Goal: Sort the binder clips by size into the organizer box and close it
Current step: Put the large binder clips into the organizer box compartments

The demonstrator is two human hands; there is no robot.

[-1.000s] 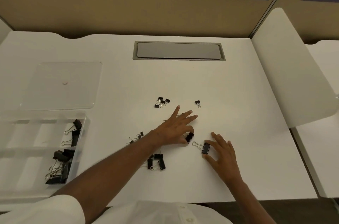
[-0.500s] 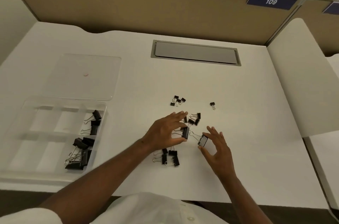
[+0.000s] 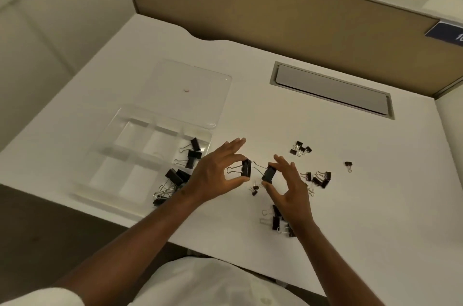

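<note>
Left hand (image 3: 213, 180) and right hand (image 3: 288, 187) each pinched on a large clip (image 3: 246, 167) — wire handles nearly crossing, liable to snag, dropping one short of the box (image 3: 112, 155) leftward.

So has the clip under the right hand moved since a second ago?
Yes. The clip is off the desk now, pinched in the right hand and nearer the box.

Left hand (image 3: 213, 177) and right hand (image 3: 288, 185) each pinch a large binder clip above the desk (image 3: 350, 180)
</note>
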